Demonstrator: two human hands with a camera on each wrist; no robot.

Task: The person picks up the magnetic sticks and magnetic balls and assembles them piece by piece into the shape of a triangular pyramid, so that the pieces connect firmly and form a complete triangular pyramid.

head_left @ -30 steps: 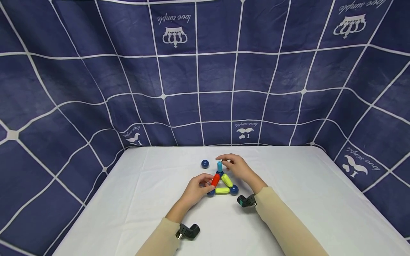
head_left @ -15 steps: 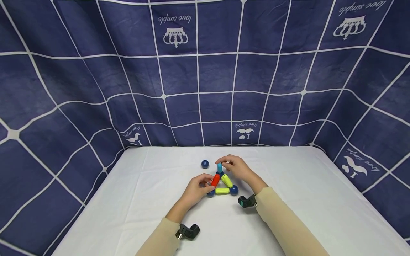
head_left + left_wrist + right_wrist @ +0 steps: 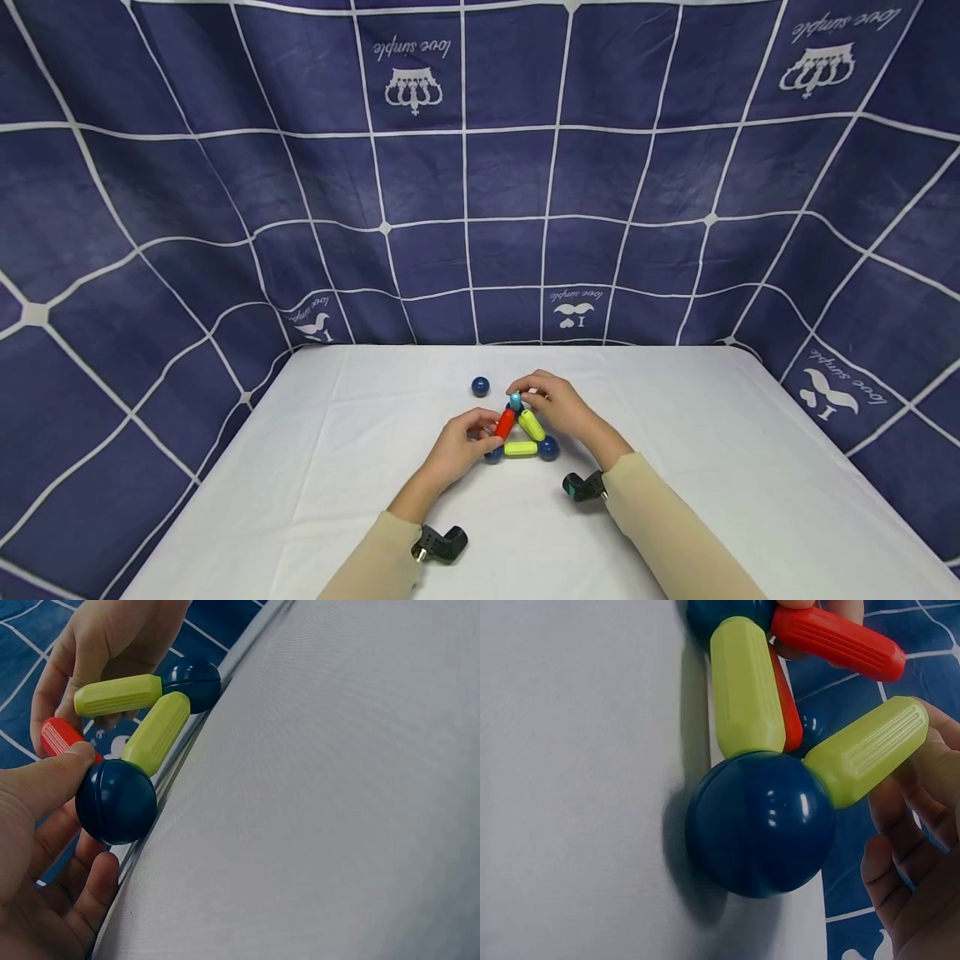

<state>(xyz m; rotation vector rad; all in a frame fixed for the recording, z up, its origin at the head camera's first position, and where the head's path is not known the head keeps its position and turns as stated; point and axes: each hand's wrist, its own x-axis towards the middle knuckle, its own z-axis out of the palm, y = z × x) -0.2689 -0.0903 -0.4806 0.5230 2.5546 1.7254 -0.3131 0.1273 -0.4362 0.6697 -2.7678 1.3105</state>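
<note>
Blue balls and coloured rods make up a three-cornered toy frame on the white table. My left hand pinches a raised red rod near the left ball, thumb on top. At the back corner my right hand holds a light blue rod between thumb and fingers; its tip leans towards me. From the right ball a raised yellow-green rod slants inward. Another yellow-green rod joins the two front balls. Low behind it shows a second red rod.
One loose blue ball lies behind the frame, left of my right hand. Dark blue checked cloth hangs behind and beside the white table. Black wrist cameras jut from both sleeves.
My right hand has come slightly lower and nearer, tipping the light blue rod from upright towards me. The left hand stays on the red rod.
</note>
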